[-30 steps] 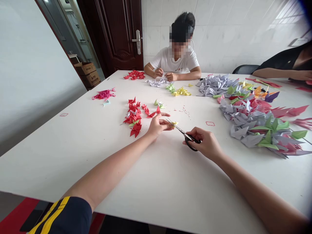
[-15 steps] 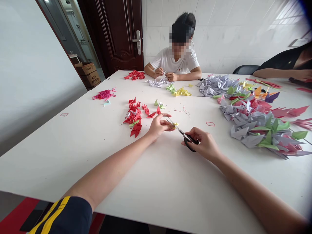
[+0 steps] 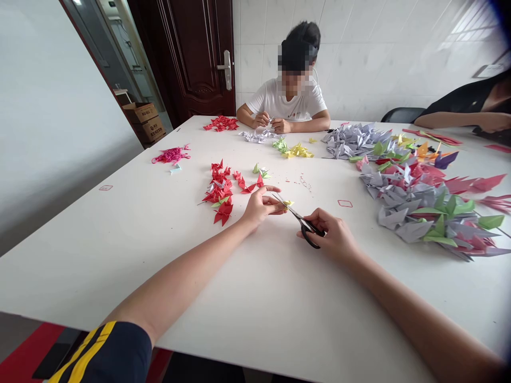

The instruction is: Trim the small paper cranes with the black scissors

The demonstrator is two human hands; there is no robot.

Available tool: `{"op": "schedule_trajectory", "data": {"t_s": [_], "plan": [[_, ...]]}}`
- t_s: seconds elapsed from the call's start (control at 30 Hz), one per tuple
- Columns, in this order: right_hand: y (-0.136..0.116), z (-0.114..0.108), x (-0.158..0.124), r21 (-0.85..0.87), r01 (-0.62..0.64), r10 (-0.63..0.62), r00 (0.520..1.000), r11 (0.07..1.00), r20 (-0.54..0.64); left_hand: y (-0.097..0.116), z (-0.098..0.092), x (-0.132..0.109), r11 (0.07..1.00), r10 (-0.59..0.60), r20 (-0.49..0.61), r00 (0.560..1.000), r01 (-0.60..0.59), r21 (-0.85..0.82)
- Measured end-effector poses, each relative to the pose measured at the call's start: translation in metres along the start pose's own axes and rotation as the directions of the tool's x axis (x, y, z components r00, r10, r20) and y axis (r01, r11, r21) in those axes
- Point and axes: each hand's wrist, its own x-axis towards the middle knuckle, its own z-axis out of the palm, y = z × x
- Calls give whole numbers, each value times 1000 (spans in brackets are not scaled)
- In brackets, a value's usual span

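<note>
My left hand (image 3: 260, 206) is over the middle of the white table (image 3: 179, 303), its fingertips closed on a small yellow folded paper piece (image 3: 288, 203). My right hand (image 3: 328, 232) grips the black handles of a pair of scissors (image 3: 306, 229), whose blades point up and left, across the yellow paper and beside my left fingers. To the left of my left hand lie red folded paper cranes (image 3: 220, 186), with a few white and green ones among them. A small green and white group (image 3: 261, 170) sits just beyond.
A large heap of grey, pink and green paper cranes (image 3: 423, 197) covers the right side. A person in white (image 3: 289, 101) sits opposite, behind small red, grey, green and yellow piles. Another person's arm (image 3: 455, 118) rests at the far right. A pink tangle (image 3: 171, 155) lies left.
</note>
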Motion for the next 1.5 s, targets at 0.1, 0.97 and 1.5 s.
{"op": "schedule_trajectory", "data": {"t_s": [0.1,0.97,1.5], "plan": [[-2,1,-1,-13,1,-1,1000,1000,7,-1,0,0,1000,10,19,1000,-10,9],[-6,-5,-3,-95,32,-30,999,995,21,-3,-2,2,998,32,-42,999,-34,-43],[11,-23,2,210,-84,79,996,974,34,-5,-5,7,994,105,-179,978,-102,25]]}}
